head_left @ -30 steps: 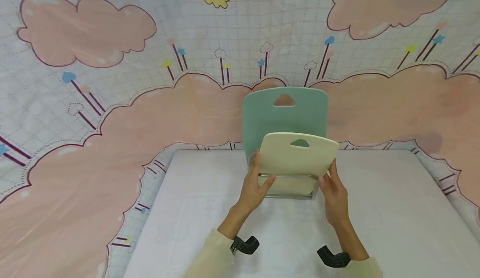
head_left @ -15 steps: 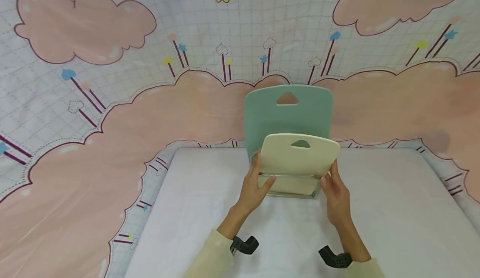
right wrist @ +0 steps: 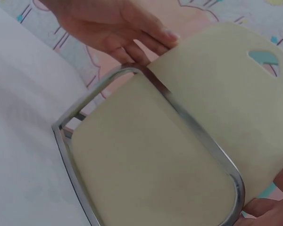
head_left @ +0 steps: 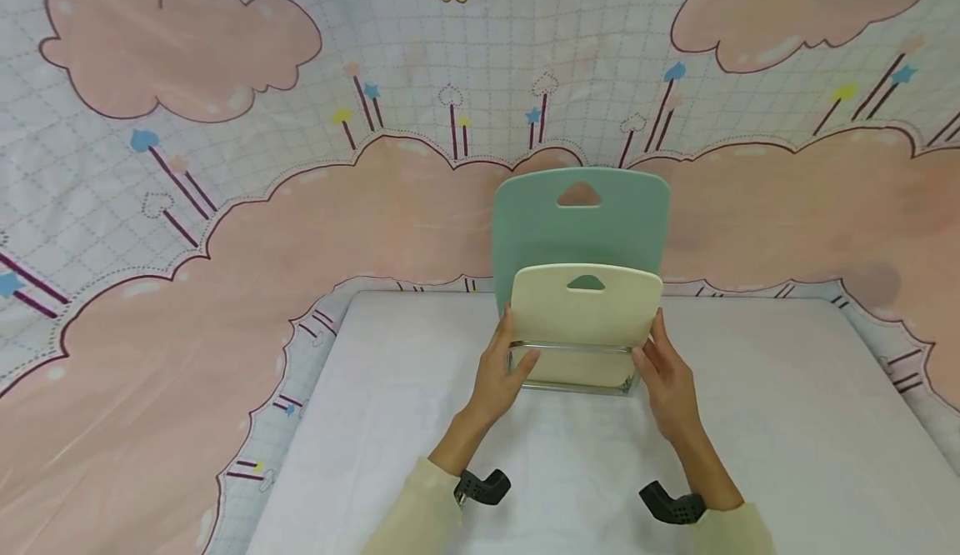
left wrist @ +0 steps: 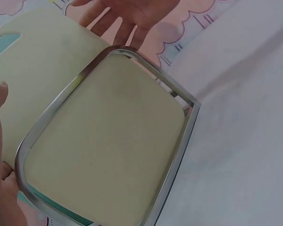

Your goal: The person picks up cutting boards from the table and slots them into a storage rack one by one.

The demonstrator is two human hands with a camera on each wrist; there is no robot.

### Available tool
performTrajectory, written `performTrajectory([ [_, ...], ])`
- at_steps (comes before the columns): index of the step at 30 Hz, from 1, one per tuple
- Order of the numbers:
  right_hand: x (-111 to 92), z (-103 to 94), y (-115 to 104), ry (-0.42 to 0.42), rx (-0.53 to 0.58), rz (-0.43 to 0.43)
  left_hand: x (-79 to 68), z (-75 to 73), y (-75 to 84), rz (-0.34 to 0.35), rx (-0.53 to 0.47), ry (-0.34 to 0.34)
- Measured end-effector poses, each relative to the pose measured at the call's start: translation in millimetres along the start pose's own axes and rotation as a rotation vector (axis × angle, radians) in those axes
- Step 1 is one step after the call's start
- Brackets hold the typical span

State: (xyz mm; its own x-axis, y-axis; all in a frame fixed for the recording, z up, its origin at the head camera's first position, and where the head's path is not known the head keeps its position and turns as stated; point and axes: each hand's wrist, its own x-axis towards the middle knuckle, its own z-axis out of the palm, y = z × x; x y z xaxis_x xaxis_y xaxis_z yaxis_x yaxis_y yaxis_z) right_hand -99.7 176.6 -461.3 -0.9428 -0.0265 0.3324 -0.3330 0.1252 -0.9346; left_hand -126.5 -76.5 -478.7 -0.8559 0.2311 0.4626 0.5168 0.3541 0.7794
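A cream cutting board (head_left: 585, 305) stands leaning back in a silver metal rack (right wrist: 198, 132), its lower part behind the rack's front frame. Behind it rises a larger green cutting board (head_left: 581, 238); its lower part is hidden. At the cream board's left edge is my left hand (head_left: 491, 384), fingertips touching the edge and thumb by the rack frame. The right wrist view shows those fingers straight along the edge. My right hand (head_left: 670, 392) touches the right edge, with its thumb near the frame's corner. In the left wrist view this right hand (left wrist: 137, 16) has extended fingers.
The rack stands on a table with a white cover (head_left: 390, 422). A patterned cloth with pink clouds (head_left: 180, 51) hangs behind and spreads at the sides. Each wrist wears a black device, one on the left (head_left: 483, 487) and one on the right (head_left: 672, 505).
The cream board has shifted left and become more level, moving with both hands. My right hand has moved slightly left as well. The green board stays in the rack.
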Motion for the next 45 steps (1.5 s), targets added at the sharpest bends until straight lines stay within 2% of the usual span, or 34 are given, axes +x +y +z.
performTrajectory([
  [7, 2, -4.0, -1, -0.023, -0.052, 0.002, -0.8, 2.3, 0.7, -0.016, -0.012, -0.003],
  [14, 1, -5.2, -2, -0.006, -0.123, 0.030, 0.4, 4.8, 1.1, -0.033, -0.010, -0.004],
  [23, 4, -5.2, -5, -0.070, -0.199, 0.073, 4.0, -5.9, 0.9, -0.011, -0.049, -0.007],
  [28, 9, -5.1, -2, -0.078, -0.181, 0.068, 9.7, -8.6, 0.9, -0.060, -0.032, -0.003],
  [34, 15, -6.9, 1, -0.081, -0.155, 0.056, 16.4, -9.4, 4.3, -0.100, -0.026, -0.029],
  [42, 23, -6.0, 5, -0.084, -0.081, 0.143, 21.8, -7.8, 9.3, -0.187, 0.025, -0.111],
  [45, 25, -6.0, 6, -0.089, -0.090, 0.165, 21.8, -7.1, 10.1, -0.201, 0.037, -0.114],
])
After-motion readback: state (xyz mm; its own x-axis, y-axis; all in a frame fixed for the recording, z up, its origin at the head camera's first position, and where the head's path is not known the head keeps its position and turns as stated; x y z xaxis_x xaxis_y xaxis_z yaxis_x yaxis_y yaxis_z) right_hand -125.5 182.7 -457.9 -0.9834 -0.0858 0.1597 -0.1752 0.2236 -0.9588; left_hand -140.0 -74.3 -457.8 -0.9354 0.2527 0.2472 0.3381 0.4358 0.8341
